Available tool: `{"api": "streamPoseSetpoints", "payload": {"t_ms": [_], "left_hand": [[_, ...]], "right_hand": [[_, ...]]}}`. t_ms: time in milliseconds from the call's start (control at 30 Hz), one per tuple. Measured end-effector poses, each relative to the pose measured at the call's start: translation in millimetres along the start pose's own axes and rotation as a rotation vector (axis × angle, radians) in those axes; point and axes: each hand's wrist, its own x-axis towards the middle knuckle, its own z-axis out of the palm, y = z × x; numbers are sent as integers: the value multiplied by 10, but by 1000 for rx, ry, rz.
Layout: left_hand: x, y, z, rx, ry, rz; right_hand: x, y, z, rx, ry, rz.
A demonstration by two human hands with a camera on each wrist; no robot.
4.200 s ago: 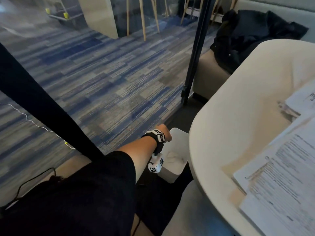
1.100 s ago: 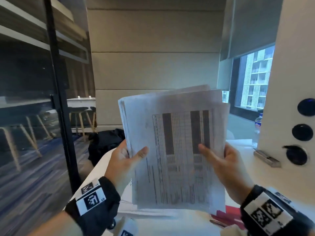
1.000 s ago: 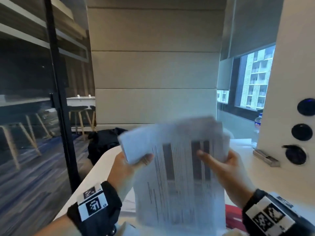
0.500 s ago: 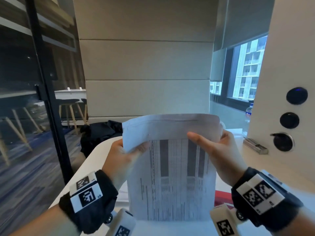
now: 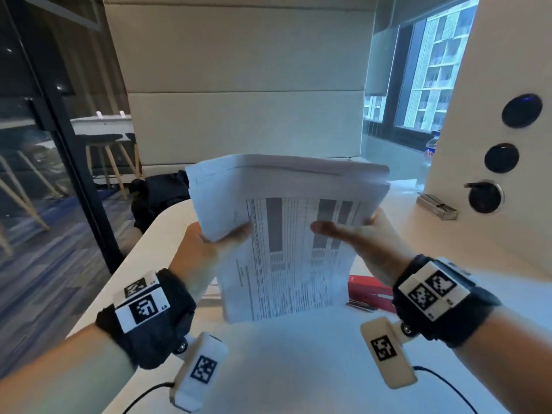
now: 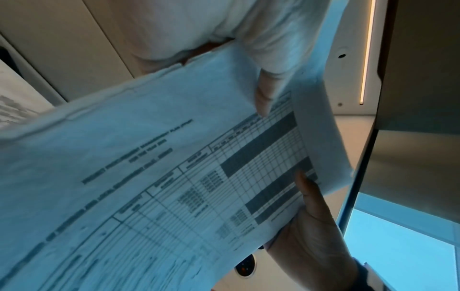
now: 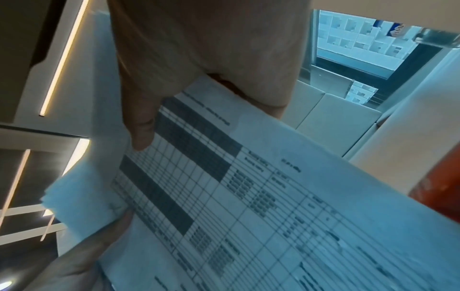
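I hold a stack of printed papers (image 5: 286, 252) upright above the white table (image 5: 167, 234), its bottom edge down near the tabletop. The front sheet carries a table with grey bars, and the top of the stack bends over toward me. My left hand (image 5: 209, 249) grips the left edge, thumb on the front. My right hand (image 5: 358, 237) grips the right edge, thumb laid across the print. In the left wrist view the papers (image 6: 174, 177) fill the picture, with my left thumb (image 6: 263, 94) on them. The right wrist view shows the papers (image 7: 261, 206) under my right thumb (image 7: 141, 128).
A red stapler (image 5: 370, 291) lies on the table behind the papers on the right. A white panel (image 5: 513, 144) with round black sockets stands at the right. A metal holder (image 5: 437, 206) sits near it. Dark clothing (image 5: 158, 198) lies on the bench beyond the table.
Seconds ago my left hand reached down to a white bin on the floor. In the last second both hands lowered the stack toward the table, and its top edge folded over toward me.
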Motion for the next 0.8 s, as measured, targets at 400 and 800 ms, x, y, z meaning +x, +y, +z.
{"api": "streamPoseSetpoints", "payload": {"t_ms": [400,800], "left_hand": [[39,163,47,-53,44,7],[-133,-295,50,78,35,-104]], "right_hand": [[16,-160,124,19,190,-70],[-128,306,-80,-280,-87,308]]}}
